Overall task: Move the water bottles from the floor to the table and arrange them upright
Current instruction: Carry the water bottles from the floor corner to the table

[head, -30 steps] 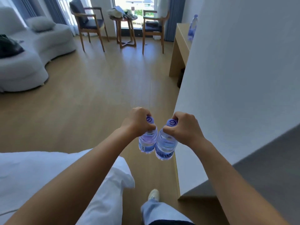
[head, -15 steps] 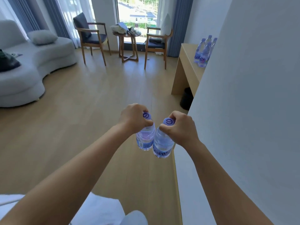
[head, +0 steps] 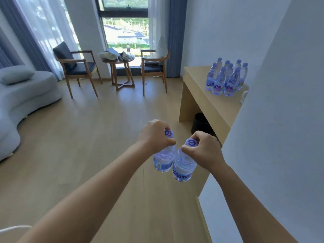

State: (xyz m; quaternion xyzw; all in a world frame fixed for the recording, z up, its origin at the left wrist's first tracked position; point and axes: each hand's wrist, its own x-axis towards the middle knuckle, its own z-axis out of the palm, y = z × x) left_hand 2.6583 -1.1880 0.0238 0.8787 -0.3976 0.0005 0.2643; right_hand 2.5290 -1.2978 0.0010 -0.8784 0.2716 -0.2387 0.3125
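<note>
My left hand (head: 154,135) grips a clear water bottle (head: 164,160) by its purple-capped neck. My right hand (head: 203,149) holds a second bottle (head: 184,168) the same way. Both bottles hang upright over the wooden floor, side by side and nearly touching. Ahead on the right, a light wooden table (head: 201,92) stands against the wall. Several matching bottles (head: 226,78) stand upright in a cluster on it. The table's near part is hidden by a white wall corner.
A white wall corner (head: 273,137) juts out close on my right. A black bin (head: 200,123) sits under the table. Two wooden armchairs (head: 77,67) and a small round table (head: 121,71) stand by the window. A grey sofa (head: 21,95) lines the left side.
I have walked forward with both bottles and the view has lifted. The table and its cluster of bottles are now closer and fully in sight. The bed edge has dropped from view.
</note>
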